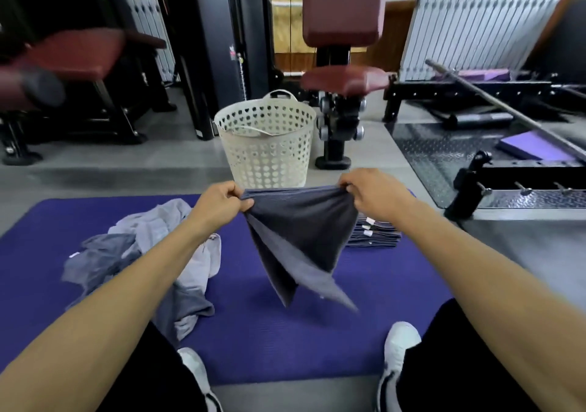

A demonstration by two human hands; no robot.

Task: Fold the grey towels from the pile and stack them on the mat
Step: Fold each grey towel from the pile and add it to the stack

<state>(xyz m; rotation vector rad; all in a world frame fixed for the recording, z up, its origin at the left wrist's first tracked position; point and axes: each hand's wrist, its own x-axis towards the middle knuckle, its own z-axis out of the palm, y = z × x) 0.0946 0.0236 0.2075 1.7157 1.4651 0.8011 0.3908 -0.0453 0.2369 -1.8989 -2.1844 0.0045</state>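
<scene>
The fingers of the left hand (218, 201) curl round and pinch one top corner of a dark grey ribbed cloth towel (298, 237), thumb pressed over the bunched edge. The fingers of the right hand (369, 191) pinch the opposite top corner in the same way, so the upper edge runs nearly taut between the two hands. The towel hangs in the air above the purple foam exercise mat (301, 348), doubled over itself, its lower corners trailing to a point that is blurred.

To the left of the held towel, under the left forearm, a loose pile of crumpled grey towels (136, 253) in lighter and darker shades lies on the mat. To the right, just behind the held towel, a neat stack of folded dark grey towels (374, 235) with small white tags sits on the mat.

Beyond the far edge of the mat a cream perforated plastic laundry basket (268, 145) stands upright on the grey floor. Behind it are a maroon padded gym seat (345, 79) and a white ribbed radiator (475, 28). White trainers (399, 348) rest on the near edge of the mat.
</scene>
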